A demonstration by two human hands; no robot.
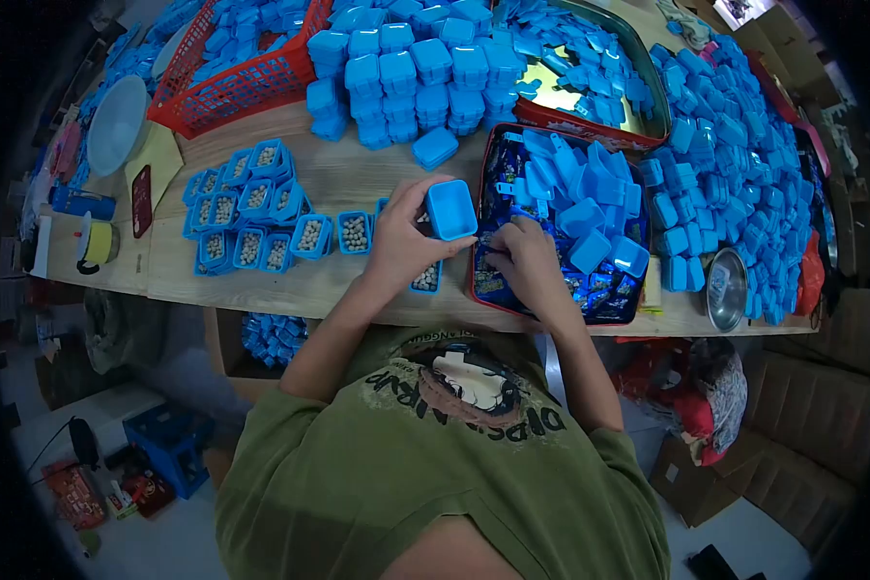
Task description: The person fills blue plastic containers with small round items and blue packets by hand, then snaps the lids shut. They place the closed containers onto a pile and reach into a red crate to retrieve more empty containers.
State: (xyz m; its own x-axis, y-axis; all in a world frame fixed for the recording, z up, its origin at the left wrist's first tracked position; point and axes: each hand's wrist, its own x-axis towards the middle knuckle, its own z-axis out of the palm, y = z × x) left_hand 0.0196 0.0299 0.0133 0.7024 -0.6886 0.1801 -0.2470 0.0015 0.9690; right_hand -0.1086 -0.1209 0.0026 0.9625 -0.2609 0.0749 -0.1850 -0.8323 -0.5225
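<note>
My left hand (404, 237) is wrapped round a small blue plastic box (451, 210), held tilted with its open top toward me; I see only its bare inside. To the right, my right hand (532, 263) reaches into a red-rimmed tray (474, 282), its fingers curled together among dark blue foil packets (604, 295); what they pinch is hidden. Light blue plastic pieces (580, 184) lie on the packets in that tray. Left of my left hand stand several blue boxes filled with pale round beads (355, 232), and another such box (425, 277) is partly covered by the hand.
Behind stand stacked closed blue boxes (396, 72), a red basket (227, 101) and a tray of blue flat pieces (599, 82). A big pile of blue boxes (725, 164) and a metal bowl (726, 290) are right. A phone (142, 201) and tape roll (97, 242) lie left.
</note>
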